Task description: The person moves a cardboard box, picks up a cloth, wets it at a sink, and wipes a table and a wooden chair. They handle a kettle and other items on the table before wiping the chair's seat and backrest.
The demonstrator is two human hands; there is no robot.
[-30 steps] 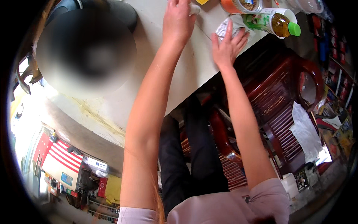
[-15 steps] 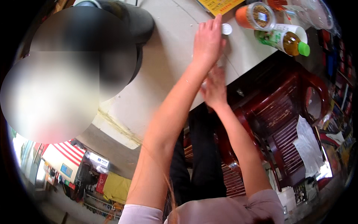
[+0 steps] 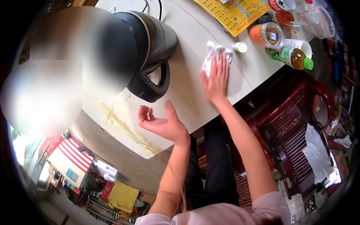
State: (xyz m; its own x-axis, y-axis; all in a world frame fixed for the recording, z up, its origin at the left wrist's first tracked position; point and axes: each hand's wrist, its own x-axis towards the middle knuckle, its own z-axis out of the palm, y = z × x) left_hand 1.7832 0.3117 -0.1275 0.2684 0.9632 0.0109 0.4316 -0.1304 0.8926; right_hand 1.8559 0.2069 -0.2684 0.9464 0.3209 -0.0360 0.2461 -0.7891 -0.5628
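Left hand has withdrawn, empty; right hand lies flat over cloth on pale table near chair.

Dk-red chair, wht sheet on it, grn-cap btl nr clear jar

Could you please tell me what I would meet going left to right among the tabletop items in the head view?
Black-handled dark metal kettle → crumpled white cloth under the bare right hand → small white cylinder → round, clear-topped orange container → bright green plastic bottle cap.
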